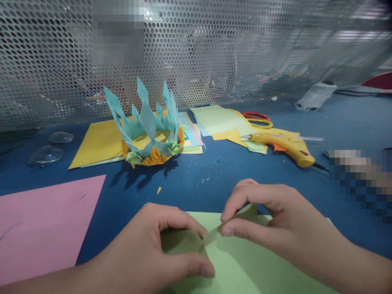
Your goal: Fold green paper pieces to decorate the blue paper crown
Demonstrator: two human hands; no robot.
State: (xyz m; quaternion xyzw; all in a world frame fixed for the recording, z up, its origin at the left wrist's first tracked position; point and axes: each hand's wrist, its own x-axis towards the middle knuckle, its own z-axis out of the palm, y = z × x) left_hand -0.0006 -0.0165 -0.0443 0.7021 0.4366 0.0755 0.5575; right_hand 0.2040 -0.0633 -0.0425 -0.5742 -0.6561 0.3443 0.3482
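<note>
A light green sheet of paper (241,253) lies on the blue table at the front, under both of my hands. My right hand (275,216) pinches a small piece of green paper (212,235) between thumb and forefinger, its edge raised. On the other side, my left hand (159,245) rests low over the green paper, thumb and forefinger apart. The left forefinger's tip meets the small piece's edge; its other fingers are hidden. Farther back stands a blue paper crown (148,126), with orange and green folded flowers around its base.
A yellow glue gun (281,143) lies right of centre, near scissors (260,122) and stacked coloured paper (220,120). Pink paper (45,224) is at the left, with eyeglasses (45,155) behind it. A perforated metal panel (196,53) borders the table's back. Something at the right is blurred out.
</note>
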